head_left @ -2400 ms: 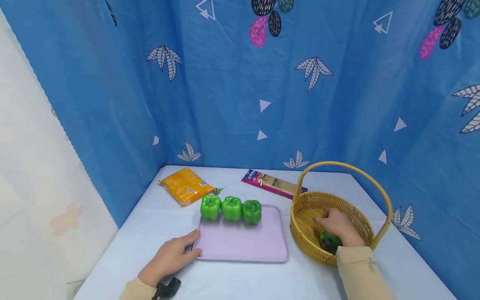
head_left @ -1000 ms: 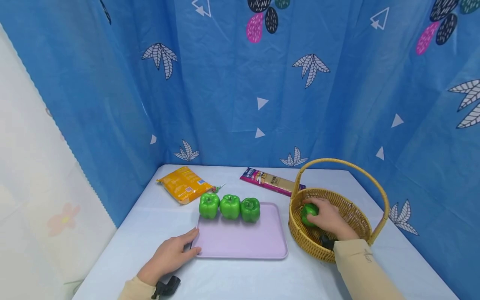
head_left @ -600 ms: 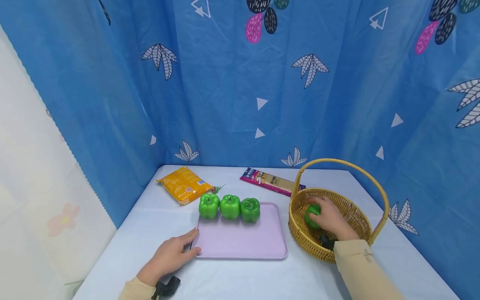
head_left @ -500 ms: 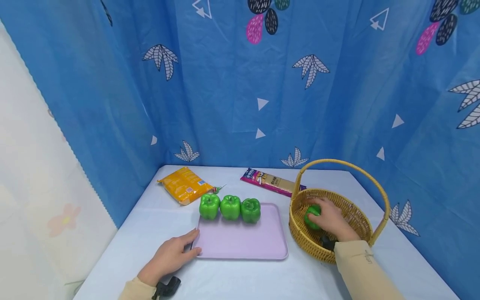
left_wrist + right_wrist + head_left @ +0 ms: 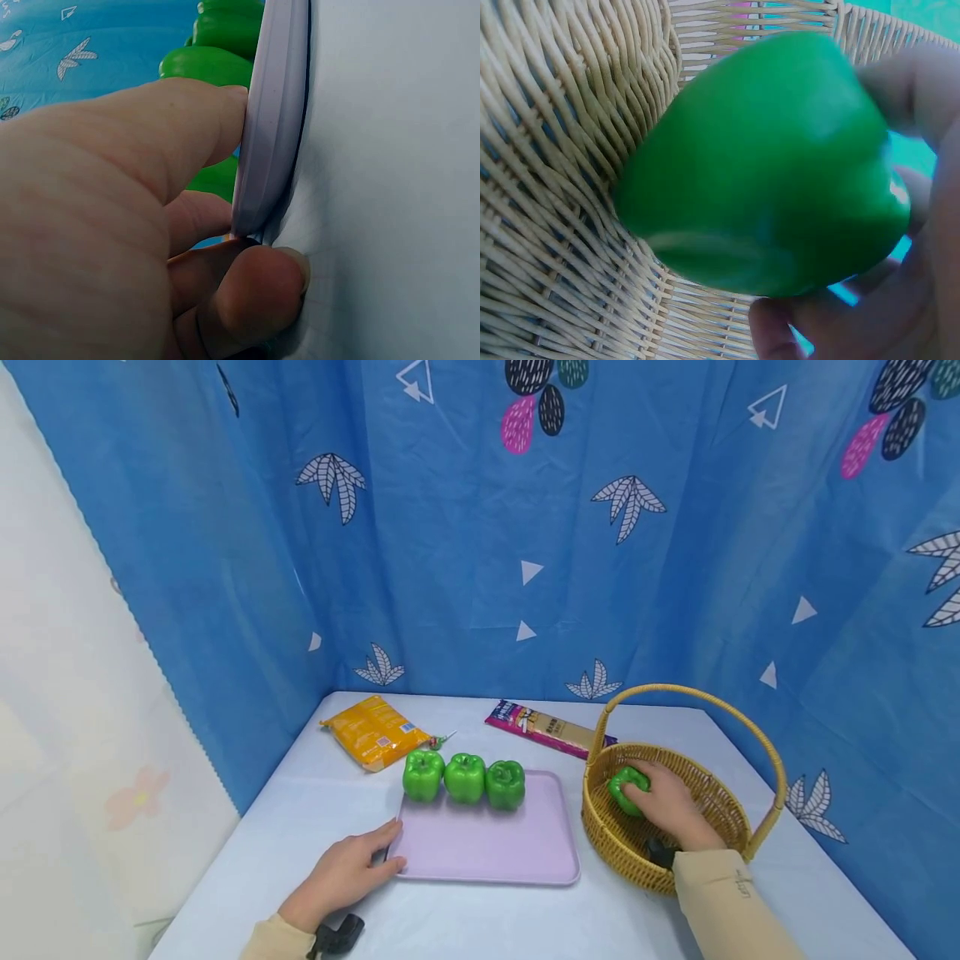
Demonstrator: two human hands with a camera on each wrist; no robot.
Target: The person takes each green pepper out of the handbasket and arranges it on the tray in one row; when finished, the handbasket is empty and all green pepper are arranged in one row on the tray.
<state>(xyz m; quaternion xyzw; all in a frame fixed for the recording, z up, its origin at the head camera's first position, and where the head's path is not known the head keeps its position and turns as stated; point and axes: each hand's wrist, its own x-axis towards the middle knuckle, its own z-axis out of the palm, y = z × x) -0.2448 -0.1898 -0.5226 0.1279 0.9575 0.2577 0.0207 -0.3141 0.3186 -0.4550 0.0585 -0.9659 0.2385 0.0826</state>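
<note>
In the head view, my left hand holds the left edge of a pale purple tray. The left wrist view shows the thumb against the tray's rim, other fingers curled at its edge close to the tabletop. Three green bell peppers stand in a row along the tray's back left edge. My right hand reaches into a wicker basket and grips another green bell pepper. Close up in the right wrist view, this pepper lies beside the woven wall.
An orange packet lies at the back left, with a small lollipop beside it. A long purple and gold packet lies behind the basket. The basket's tall handle arches over it. Blue curtain hangs behind the table.
My right hand moved from the near part of the basket towards its far left side and took hold of the pepper. The left hand and the three peppers stayed put.
</note>
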